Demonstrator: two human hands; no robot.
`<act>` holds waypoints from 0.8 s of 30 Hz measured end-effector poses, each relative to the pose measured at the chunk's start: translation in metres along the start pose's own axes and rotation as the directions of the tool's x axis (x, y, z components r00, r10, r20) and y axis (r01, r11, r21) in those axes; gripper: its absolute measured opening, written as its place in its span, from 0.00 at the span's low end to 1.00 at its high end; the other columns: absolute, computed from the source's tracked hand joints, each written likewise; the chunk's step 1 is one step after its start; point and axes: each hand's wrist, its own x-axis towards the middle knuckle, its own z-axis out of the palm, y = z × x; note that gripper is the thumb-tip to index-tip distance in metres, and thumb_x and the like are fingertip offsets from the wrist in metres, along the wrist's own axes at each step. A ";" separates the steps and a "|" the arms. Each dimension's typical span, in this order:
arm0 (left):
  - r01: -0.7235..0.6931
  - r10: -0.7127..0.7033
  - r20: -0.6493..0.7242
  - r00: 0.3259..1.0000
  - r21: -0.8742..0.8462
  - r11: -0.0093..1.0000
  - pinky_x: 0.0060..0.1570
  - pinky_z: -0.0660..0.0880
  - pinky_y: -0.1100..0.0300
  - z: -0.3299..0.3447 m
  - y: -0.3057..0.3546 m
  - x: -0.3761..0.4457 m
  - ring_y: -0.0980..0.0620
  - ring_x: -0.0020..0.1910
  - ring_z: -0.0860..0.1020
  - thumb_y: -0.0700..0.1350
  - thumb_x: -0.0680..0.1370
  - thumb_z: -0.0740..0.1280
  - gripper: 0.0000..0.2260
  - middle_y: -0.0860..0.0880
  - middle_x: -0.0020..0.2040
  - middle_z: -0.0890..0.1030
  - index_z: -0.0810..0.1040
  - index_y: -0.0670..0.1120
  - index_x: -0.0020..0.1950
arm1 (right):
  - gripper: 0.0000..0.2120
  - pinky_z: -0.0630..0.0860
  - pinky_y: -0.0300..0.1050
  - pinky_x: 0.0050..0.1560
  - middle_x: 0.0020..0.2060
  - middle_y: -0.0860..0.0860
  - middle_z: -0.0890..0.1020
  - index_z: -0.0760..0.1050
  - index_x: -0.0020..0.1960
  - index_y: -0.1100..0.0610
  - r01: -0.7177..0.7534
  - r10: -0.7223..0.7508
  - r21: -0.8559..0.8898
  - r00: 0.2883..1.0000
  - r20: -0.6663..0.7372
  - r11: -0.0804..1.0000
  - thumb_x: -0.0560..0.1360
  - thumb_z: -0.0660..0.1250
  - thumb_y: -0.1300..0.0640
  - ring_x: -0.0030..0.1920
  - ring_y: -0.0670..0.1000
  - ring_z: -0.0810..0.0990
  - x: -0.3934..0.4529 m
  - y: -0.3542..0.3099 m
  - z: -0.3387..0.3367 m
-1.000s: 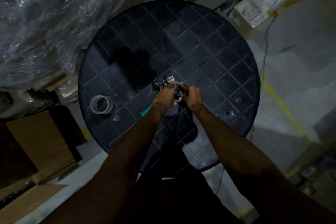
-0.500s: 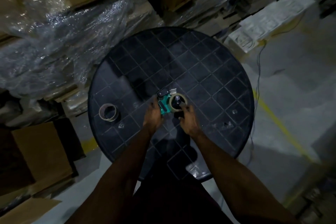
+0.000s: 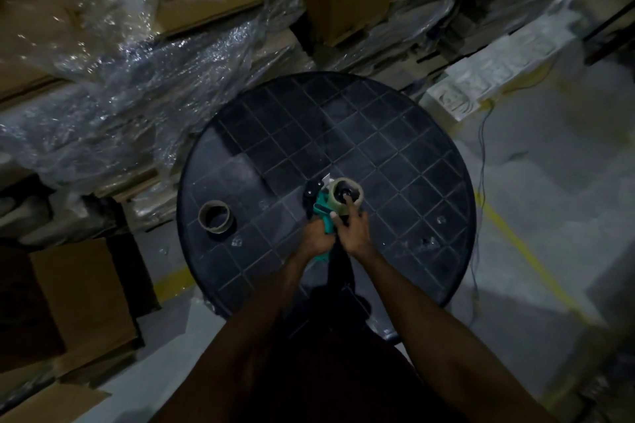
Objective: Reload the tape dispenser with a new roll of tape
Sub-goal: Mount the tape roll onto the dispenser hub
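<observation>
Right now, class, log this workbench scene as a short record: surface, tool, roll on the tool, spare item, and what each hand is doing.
surface: round black table
tool: green tape dispenser, over the table
roll on tool: tape roll on the dispenser's hub
spare item: cardboard tape core, lying apart to the left
left hand: gripping the dispenser handle
right hand: fingers reaching to the roll

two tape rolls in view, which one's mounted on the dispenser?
The roll by the hands, seated on the teal dispenser. The other roll lies loose on the table, well to the left, untouched.
</observation>
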 end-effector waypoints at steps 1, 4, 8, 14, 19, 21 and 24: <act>-0.021 0.020 -0.022 1.000 -0.028 0.999 0.46 0.74 0.57 0.001 0.008 -0.006 0.41 0.54 0.81 0.37 0.75 0.65 0.12 0.38 0.54 0.83 0.80 0.39 0.58 | 0.33 0.68 0.55 0.71 0.70 0.61 0.68 0.57 0.78 0.46 0.008 -0.008 0.047 1.000 0.003 0.999 0.76 0.63 0.39 0.69 0.60 0.70 0.002 -0.006 -0.001; -0.044 0.031 -0.080 0.996 -0.165 0.985 0.56 0.77 0.54 0.004 0.026 -0.020 0.42 0.59 0.80 0.42 0.76 0.65 0.19 0.41 0.61 0.81 0.75 0.42 0.67 | 0.36 0.71 0.51 0.68 0.66 0.53 0.75 0.59 0.77 0.49 0.025 -0.029 0.137 0.999 0.030 0.990 0.74 0.67 0.40 0.65 0.53 0.75 0.002 -0.029 -0.011; -0.148 0.140 -0.048 0.989 -0.231 0.962 0.61 0.77 0.50 0.008 0.039 -0.038 0.41 0.63 0.78 0.33 0.73 0.63 0.26 0.38 0.65 0.77 0.68 0.38 0.72 | 0.44 0.76 0.51 0.62 0.58 0.50 0.78 0.56 0.77 0.49 -0.088 0.080 0.264 0.996 0.042 0.960 0.68 0.76 0.50 0.57 0.53 0.79 0.015 -0.034 -0.020; -0.135 0.162 0.008 0.987 -0.509 0.850 0.43 0.73 0.55 -0.030 0.042 -0.050 0.54 0.36 0.78 0.35 0.70 0.63 0.08 0.44 0.39 0.79 0.78 0.40 0.46 | 0.34 0.81 0.51 0.52 0.57 0.56 0.81 0.64 0.74 0.51 -0.135 0.139 0.389 0.990 0.018 0.912 0.72 0.73 0.56 0.51 0.53 0.81 -0.001 -0.036 -0.038; -0.277 0.178 -0.556 0.812 -0.099 0.956 0.59 0.71 0.53 -0.062 0.033 -0.030 0.48 0.57 0.73 0.49 0.75 0.68 0.14 0.44 0.56 0.76 0.76 0.46 0.59 | 0.31 0.74 0.43 0.55 0.58 0.50 0.75 0.67 0.72 0.53 -0.057 0.070 0.194 0.996 -0.061 0.979 0.72 0.73 0.53 0.54 0.50 0.75 -0.030 -0.046 -0.041; -0.226 0.243 -0.416 0.876 0.091 0.970 0.63 0.69 0.52 -0.075 0.042 -0.021 0.45 0.63 0.68 0.52 0.73 0.70 0.23 0.44 0.62 0.71 0.73 0.49 0.66 | 0.27 0.72 0.40 0.50 0.54 0.49 0.77 0.70 0.68 0.54 0.013 -0.009 0.103 0.999 -0.039 0.995 0.72 0.73 0.54 0.50 0.48 0.75 -0.039 -0.046 -0.038; -0.194 0.274 -0.182 0.944 0.365 0.911 0.63 0.73 0.46 -0.093 0.050 -0.007 0.39 0.66 0.69 0.56 0.68 0.70 0.31 0.41 0.65 0.73 0.70 0.50 0.70 | 0.26 0.79 0.45 0.52 0.55 0.51 0.82 0.73 0.62 0.50 0.088 -0.088 -0.027 0.996 0.001 0.996 0.67 0.76 0.51 0.53 0.52 0.81 -0.048 -0.050 -0.035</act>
